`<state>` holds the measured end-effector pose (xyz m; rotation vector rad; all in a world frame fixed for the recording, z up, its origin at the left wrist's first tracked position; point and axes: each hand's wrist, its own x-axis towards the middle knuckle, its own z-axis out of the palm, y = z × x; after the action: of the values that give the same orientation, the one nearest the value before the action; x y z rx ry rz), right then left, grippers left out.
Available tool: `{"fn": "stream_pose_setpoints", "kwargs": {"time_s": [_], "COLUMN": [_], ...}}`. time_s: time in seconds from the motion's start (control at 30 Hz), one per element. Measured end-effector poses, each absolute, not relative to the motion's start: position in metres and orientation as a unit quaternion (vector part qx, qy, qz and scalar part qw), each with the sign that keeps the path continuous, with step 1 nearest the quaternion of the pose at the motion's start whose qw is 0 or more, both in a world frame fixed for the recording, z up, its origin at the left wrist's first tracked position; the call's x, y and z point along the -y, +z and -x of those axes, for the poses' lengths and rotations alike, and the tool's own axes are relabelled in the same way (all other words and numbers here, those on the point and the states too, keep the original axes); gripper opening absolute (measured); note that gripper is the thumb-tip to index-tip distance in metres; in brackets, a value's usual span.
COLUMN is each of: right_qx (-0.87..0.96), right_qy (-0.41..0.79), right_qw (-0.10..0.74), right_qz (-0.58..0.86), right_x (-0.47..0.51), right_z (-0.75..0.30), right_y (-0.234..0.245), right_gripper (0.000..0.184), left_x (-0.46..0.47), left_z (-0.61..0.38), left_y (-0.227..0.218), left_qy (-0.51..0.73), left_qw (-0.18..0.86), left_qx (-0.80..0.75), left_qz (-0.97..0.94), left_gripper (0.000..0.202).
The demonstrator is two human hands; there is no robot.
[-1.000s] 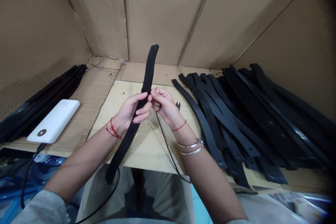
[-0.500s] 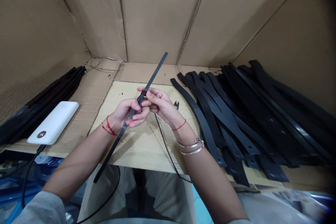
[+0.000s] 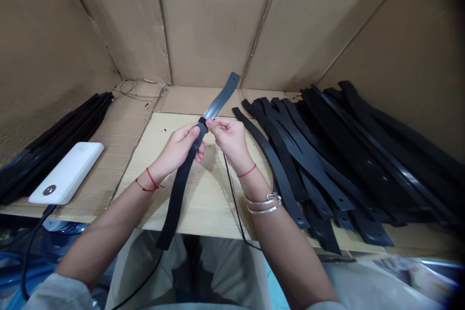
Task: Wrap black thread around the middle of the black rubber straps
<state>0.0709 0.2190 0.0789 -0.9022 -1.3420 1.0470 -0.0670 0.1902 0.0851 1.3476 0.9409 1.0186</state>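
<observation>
My left hand (image 3: 183, 143) is closed around a curved black plastic strip (image 3: 187, 164), thumb flat on its face and fingers curled behind it. My right hand (image 3: 232, 138) is closed in a pinch, thumb and forefinger at the right end of a narrow dark band (image 3: 202, 120) that crosses the strip just above my left thumb. I have the strip raised at a slant over a pale wooden board (image 3: 148, 155); its upper end, with a small hole, points toward the cardboard wall (image 3: 207, 24), and its lower end reaches past the board's near edge, above my lap. A thin black cord (image 3: 234, 198) runs down from beneath my right hand; where it begins, I cannot tell. On my right, many similar strips (image 3: 323, 155) lie in an overlapping heap. On my left, a white power bank (image 3: 69, 172) with a cable (image 3: 29, 252) plugged in lies on the cardboard sheet (image 3: 123, 131), just beside a stack of dark strips (image 3: 61, 140).
</observation>
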Motion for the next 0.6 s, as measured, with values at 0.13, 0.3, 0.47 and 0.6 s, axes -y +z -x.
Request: {"fn": "stream_pose_setpoints", "kwargs": {"time_s": [0.13, 0.3, 0.47, 0.6], "right_qx": [0.584, 0.578, 0.522, 0.491], "right_qy": [0.436, 0.433, 0.471, 0.507], "right_qw": [0.564, 0.574, 0.604, 0.607], "right_qz": [0.389, 0.386, 0.374, 0.364], "right_x": [-0.221, -0.219, -0.215, -0.212], "right_z": [-0.07, -0.069, -0.063, -0.06], "right_y": [0.079, 0.083, 0.082, 0.081], "right_gripper": [0.043, 0.036, 0.037, 0.039], "left_x": [-0.191, -0.19, -0.187, -0.185], "left_z": [0.065, 0.063, 0.062, 0.061], "left_y": [0.081, 0.081, 0.081, 0.08], "left_qy": [0.468, 0.503, 0.536, 0.543], "left_qw": [0.516, 0.516, 0.529, 0.521], "left_qx": [-0.436, -0.434, -0.405, -0.392], "left_qz": [-0.57, -0.54, -0.519, -0.529], "left_gripper": [0.042, 0.041, 0.057, 0.048]}}
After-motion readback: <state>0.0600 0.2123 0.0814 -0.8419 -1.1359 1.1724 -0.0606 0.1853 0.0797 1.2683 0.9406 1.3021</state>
